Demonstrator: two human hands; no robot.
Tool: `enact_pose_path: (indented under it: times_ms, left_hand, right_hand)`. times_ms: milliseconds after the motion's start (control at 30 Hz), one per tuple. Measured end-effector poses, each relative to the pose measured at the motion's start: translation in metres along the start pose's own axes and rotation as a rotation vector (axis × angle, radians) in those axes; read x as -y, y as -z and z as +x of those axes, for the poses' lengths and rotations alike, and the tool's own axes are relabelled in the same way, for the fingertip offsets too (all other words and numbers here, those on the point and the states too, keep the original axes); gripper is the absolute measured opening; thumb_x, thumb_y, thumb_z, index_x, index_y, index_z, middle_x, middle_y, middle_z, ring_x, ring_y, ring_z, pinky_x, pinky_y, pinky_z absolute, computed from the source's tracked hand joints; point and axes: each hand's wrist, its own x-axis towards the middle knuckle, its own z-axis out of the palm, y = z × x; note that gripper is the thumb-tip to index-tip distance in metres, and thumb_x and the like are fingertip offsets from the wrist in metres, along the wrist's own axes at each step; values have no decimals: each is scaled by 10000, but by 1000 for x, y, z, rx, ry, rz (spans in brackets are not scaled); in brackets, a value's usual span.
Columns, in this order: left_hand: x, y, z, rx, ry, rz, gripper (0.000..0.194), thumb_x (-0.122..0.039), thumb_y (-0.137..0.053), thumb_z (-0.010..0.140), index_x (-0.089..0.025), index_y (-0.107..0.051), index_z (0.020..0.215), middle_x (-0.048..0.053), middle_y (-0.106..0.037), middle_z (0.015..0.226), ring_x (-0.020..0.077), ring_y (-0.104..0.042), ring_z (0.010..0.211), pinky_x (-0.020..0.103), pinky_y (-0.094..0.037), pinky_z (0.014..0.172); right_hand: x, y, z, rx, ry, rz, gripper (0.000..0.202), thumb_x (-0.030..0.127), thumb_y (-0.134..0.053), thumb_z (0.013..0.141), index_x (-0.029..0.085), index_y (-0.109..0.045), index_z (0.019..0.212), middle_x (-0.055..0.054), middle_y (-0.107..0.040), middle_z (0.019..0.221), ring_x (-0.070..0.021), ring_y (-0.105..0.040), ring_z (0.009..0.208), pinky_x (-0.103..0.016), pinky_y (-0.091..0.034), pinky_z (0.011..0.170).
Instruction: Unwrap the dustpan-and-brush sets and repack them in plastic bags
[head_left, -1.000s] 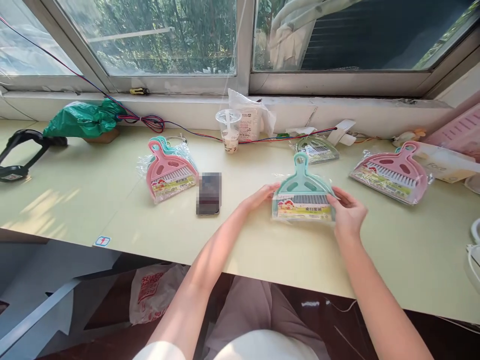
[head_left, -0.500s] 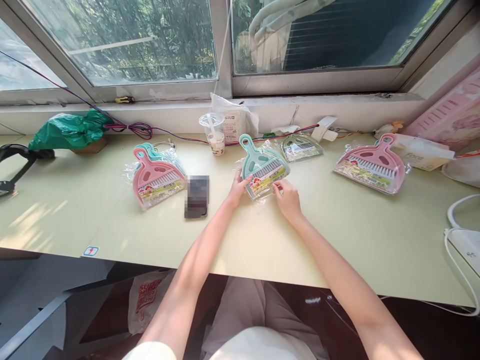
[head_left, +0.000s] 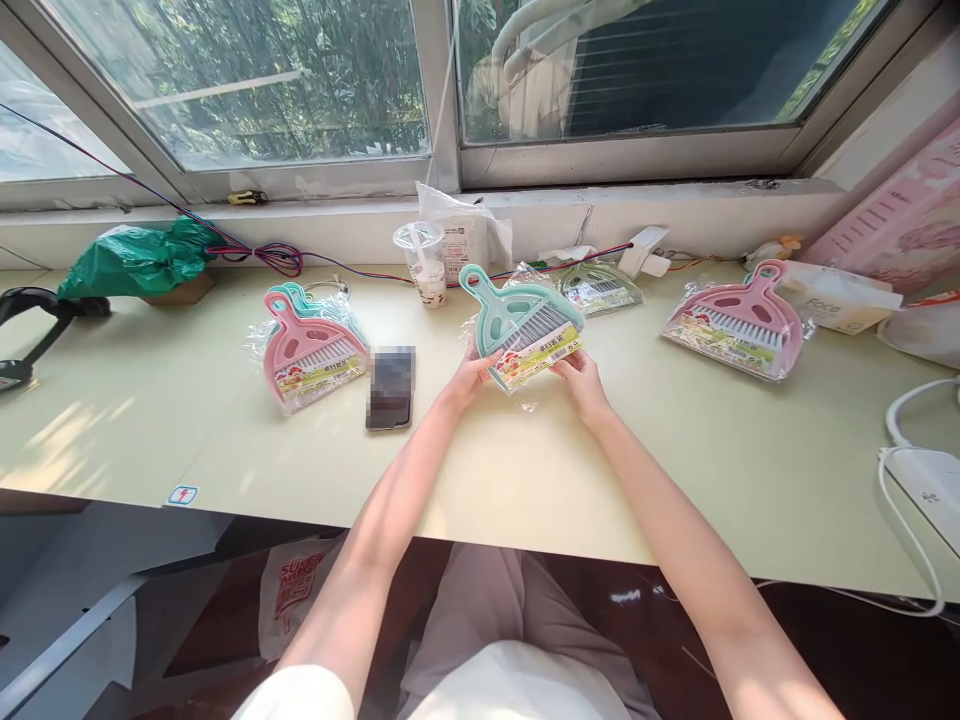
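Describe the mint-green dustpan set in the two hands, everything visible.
The dustpan set looks like mint-green plastic, its looped handle slanting up and left. A brush with grey bristles and a colorful printed label show through crinkled clear wrap. The left hand grips its lower left edge; the right hand holds its lower right corner.

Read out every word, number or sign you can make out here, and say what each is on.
"SUPER": plastic bag under the table; its lower print is unclear.
"Face": pale packet at the right.
A handwritten digit, perhaps "9": sticker on the table's edge.
Too blurred to quote surely: the labels on the green dustpan set and both pink dustpan sets.
Too small: print on the packet behind the cup.
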Motion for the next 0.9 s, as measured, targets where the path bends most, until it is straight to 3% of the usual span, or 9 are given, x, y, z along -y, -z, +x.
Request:
enact_pose_path:
  times_ms: [167,300,367,433,533,700,833,900]
  left_hand:
    - [0,3,1,15,2,-17,779,-319,-784,697,-248,-441,1393,76,-665,1194,255,-630,1108,422,-489,974]
    - [2,6,1,92,39,19,675,-381,-762,737,-231,-507,1344,94,-662,1195,264,-640,1066,420,-510,922]
    - [5,6,3,71,54,29,564,-480,-674,808,-229,-553,1298,97,-662,1193,263,-641,1060,417,-517,904]
    - [9,6,7,-34,55,25,510,-540,-559,872,-204,-588,1254,107,-678,1151,258,-651,1033,406,-526,881]
    - [10,11,14,-236,28,-27,485,-502,-458,931,-152,-586,1242,126,-703,1058,248,-681,944,388,-541,830]
    - [-4,32,21,-443,-30,-52,456,-402,-385,970,-119,-530,1295,143,-705,1019,218,-700,832,364,-545,777]
    - [-7,39,20,-578,-47,227,556,-396,-574,889,-107,-457,1350,185,-662,1130,251,-672,972,376,-530,830]
    - [-6,36,16,-706,-213,439,773,-401,-701,798,-117,-348,1425,215,-570,1290,280,-578,1177,394,-473,959]
  right_hand:
    - [6,-4,-7,192,-55,241,400,350,-714,680,248,-569,1039,-46,-669,1142,-210,-613,1135,-407,-493,1011]
    - [1,-3,-8,109,-132,252,491,405,-789,646,270,-549,1053,-13,-694,1027,-199,-683,973,-379,-564,904]
    - [-1,-1,-7,73,-156,236,542,408,-814,618,270,-551,1071,-7,-706,970,-198,-704,880,-368,-591,828]
    - [2,4,-5,85,-169,208,552,392,-832,597,256,-570,1063,-13,-718,937,-206,-712,837,-367,-600,789]
    - [17,20,-3,157,-198,133,546,373,-859,562,221,-611,1024,-41,-734,902,-233,-717,822,-389,-602,766]
    - [43,75,-18,188,-213,22,554,375,-872,557,189,-651,1031,-77,-740,916,-248,-714,809,-381,-599,710]
    - [42,123,-51,47,-180,35,486,372,-871,564,205,-659,967,-76,-736,949,-235,-711,808,-346,-597,675]
    - [34,139,-70,-49,-168,60,465,369,-873,556,209,-660,936,-73,-735,929,-233,-711,796,-344,-597,665]
